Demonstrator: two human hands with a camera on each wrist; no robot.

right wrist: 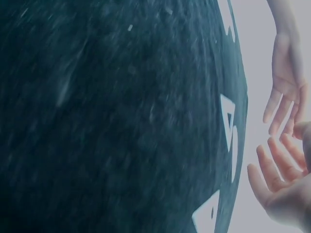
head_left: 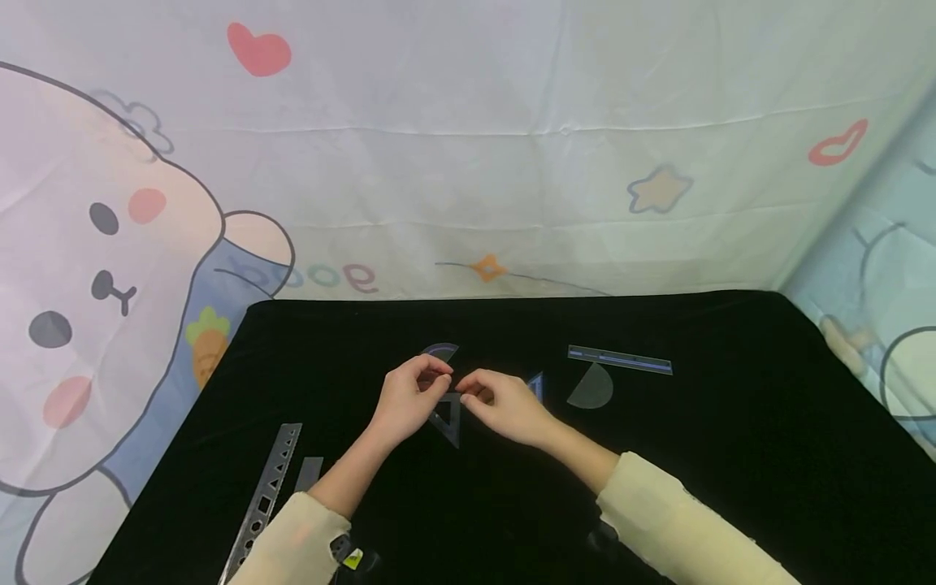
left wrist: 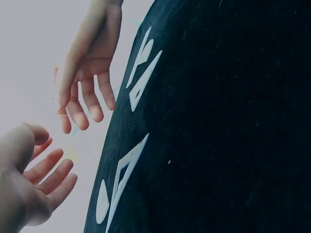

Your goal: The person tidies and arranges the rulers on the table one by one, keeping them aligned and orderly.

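Observation:
My left hand (head_left: 417, 394) and right hand (head_left: 508, 405) hover close together above a black cloth, fingertips facing each other with a small gap. In the left wrist view the left hand (left wrist: 29, 187) and the right hand (left wrist: 92, 68) have loosely bent fingers, and nothing shows between them. Beneath the hands lies a clear set square (head_left: 454, 429), partly covered by the left hand. A clear protractor (head_left: 443, 351) sits behind the left hand. Beyond the right hand, a second set square (head_left: 537, 385) is partly hidden.
On the right lie a clear straight ruler (head_left: 620, 359) and a half-round protractor (head_left: 591, 388). At the left front are a long stencil ruler (head_left: 274, 471) with cut-out shapes and a shorter clear strip (head_left: 309, 471), partly behind the left forearm. A printed curtain (head_left: 468, 162) hangs behind the table.

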